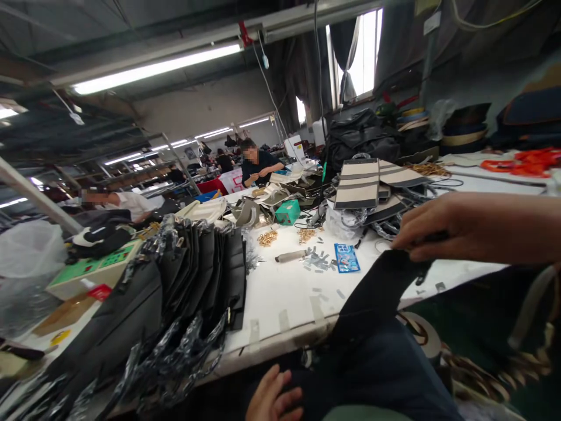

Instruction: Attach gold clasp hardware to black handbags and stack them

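Observation:
My right hand [432,231] reaches in from the right and pinches the top edge of a black fabric piece [372,298] that hangs over the front edge of the white table [280,292]. My left hand [272,397] lies low at the bottom of the view, below the table edge, fingers loosely curled, holding nothing that I can see. A row of black bags in clear plastic wrap [188,275] stands on the table to the left of both hands.
On the table lie a knife-like tool [290,255], small metal clips [318,260], a blue packet [347,258], brass fittings [267,237], a teal box [287,211] and striped bags [363,184]. Two people sit at the far left and back.

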`<state>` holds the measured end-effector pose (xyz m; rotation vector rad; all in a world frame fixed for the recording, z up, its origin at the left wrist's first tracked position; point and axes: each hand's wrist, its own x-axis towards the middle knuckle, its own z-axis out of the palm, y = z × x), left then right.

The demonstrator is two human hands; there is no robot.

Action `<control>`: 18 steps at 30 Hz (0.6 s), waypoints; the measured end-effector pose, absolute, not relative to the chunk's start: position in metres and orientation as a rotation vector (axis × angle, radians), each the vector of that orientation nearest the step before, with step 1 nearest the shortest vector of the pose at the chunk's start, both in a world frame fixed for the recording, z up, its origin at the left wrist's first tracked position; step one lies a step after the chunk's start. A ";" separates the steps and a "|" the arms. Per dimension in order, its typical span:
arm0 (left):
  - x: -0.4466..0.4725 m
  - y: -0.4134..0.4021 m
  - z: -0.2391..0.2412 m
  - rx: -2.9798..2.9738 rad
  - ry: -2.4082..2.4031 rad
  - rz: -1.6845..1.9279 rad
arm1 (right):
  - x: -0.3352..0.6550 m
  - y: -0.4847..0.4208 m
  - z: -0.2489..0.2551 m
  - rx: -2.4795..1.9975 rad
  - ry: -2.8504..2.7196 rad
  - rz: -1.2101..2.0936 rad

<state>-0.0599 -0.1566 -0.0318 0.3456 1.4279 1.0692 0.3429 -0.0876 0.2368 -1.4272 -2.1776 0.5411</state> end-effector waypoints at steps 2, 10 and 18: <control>-0.053 -0.152 -0.002 0.585 1.472 1.169 | 0.328 -0.086 0.252 -1.306 -2.434 0.569; 0.020 -0.107 0.109 1.432 1.117 1.084 | 0.218 -0.060 0.220 -1.055 -2.723 0.118; 0.023 -0.045 0.062 1.048 1.164 1.329 | 0.193 0.002 0.181 -0.864 -2.378 -0.191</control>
